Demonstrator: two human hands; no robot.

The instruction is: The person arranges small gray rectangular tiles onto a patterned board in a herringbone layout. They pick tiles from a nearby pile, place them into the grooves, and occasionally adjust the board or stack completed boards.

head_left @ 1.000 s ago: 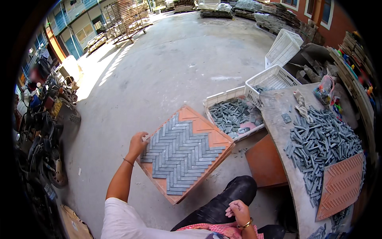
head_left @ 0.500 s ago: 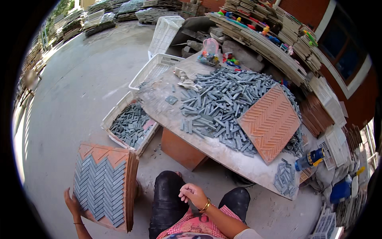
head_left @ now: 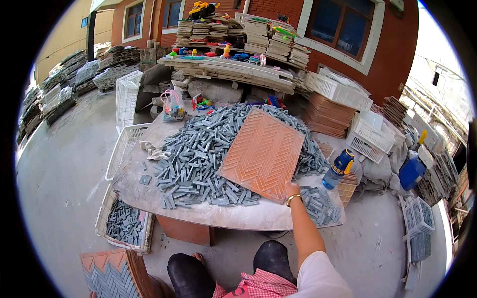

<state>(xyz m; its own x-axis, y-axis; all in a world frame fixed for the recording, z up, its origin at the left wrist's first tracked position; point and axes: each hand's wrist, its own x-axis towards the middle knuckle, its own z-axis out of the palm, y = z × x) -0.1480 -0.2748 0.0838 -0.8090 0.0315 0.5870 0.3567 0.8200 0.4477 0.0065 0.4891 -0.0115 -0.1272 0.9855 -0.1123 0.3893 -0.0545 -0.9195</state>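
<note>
a person seated at a dusty grey stone worktable (head_left: pixel 213 213) reaches the right hand (head_left: pixel 292 190) forward to the near corner of a square terracotta-orange mould tray with a herringbone relief (head_left: pixel 262 153). that tray is the landmark here: it lies flat on the table, turned like a diamond, one corner pointing toward the person and the opposite corner pointing away toward the red brick wall. the right hand sits at the near corner, a gold bangle on the wrist just behind it; the fingers rest against the tray's edge, but whether they have closed on it cannot be told from this angle. the tray stretches up and to the left of the hand, its diagonal running away from the person. around and partly under the tray, mostly to its left, spreads a heap of small grey stone strips (head_left: pixel 198 164). to the right of the tray stands a blue plastic bottle with a yellow cap (head_left: pixel 337 169). the left hand is out of sight at the lower left edge of the view, far from the landmark tray, where a second orange tray filled with grey herringbone mosaic (head_left: pixel 112 275) stands tilted near the floor; the right hand is plainly the nearer one to the empty tray.
</note>
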